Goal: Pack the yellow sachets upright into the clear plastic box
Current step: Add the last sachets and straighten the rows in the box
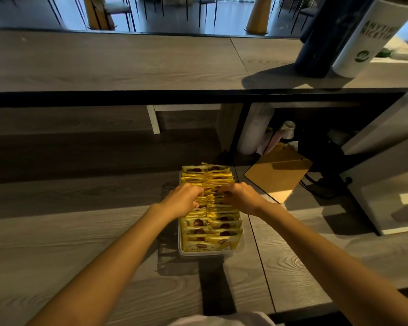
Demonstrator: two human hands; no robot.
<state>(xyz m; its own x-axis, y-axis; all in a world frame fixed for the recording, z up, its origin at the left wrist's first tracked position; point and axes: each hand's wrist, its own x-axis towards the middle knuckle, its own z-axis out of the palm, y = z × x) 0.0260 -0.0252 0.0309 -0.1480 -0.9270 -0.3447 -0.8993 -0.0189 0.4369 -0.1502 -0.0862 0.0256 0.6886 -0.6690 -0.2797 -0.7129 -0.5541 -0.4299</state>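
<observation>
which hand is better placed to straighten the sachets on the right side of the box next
Right, probably. The right hand sits over the right half of the box, fingers curled into the sachets there; the left hand works the left half and would have to cross.

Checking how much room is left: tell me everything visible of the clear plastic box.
The clear plastic box is a long, shallow, translucent rectangular tray with no lid. It lies flat on the wooden counter, its long axis running away from the person. It is filled end to end with yellow sachets standing on edge. The left hand and right hand grip sachets mid-row.
</observation>
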